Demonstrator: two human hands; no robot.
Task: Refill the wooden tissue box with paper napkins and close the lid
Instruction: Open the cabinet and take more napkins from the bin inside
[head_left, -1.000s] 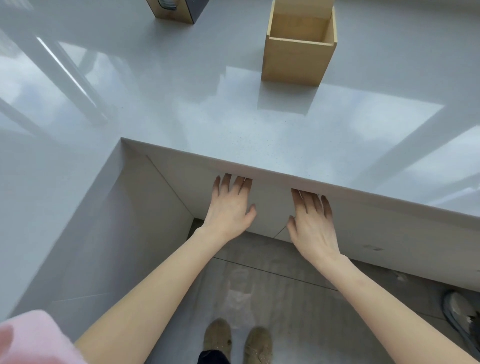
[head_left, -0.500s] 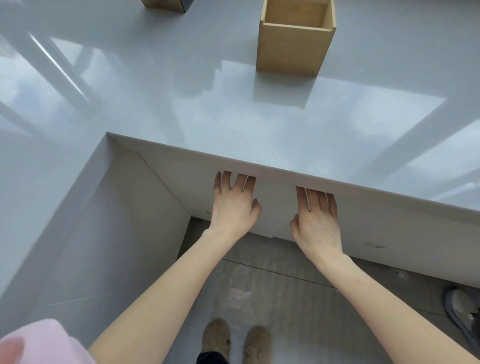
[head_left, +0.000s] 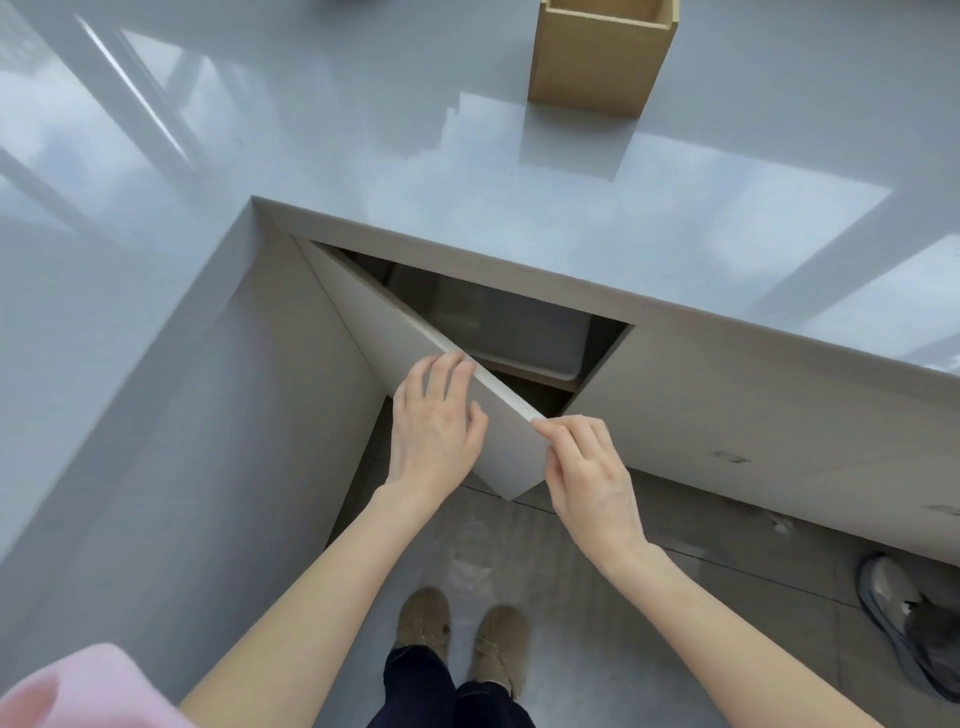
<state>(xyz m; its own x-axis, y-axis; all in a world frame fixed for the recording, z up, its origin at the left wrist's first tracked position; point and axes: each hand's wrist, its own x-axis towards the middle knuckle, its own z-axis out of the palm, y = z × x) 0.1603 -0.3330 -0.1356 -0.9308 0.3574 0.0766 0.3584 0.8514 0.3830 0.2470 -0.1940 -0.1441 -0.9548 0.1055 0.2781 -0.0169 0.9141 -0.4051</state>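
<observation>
The wooden tissue box (head_left: 597, 62) stands open-topped on the glossy grey counter (head_left: 363, 135), far from me at the top of the head view. Below the counter edge a white cabinet door (head_left: 410, 358) is swung partly open toward me. My left hand (head_left: 434, 426) lies against the door's front with its fingertips on the top edge. My right hand (head_left: 587, 467) pinches the door's free corner. No napkins show.
Inside the open cabinet sits a translucent plastic bin (head_left: 509, 332) on a shelf. The counter wraps round on my left. My own shoes (head_left: 457, 639) are on the tiled floor, and another person's shoe (head_left: 904, 618) is at the lower right.
The cabinet door, shut a second ago with both hands under the counter lip, now stands swung out toward me. Both hands came back with it. The view tilted down.
</observation>
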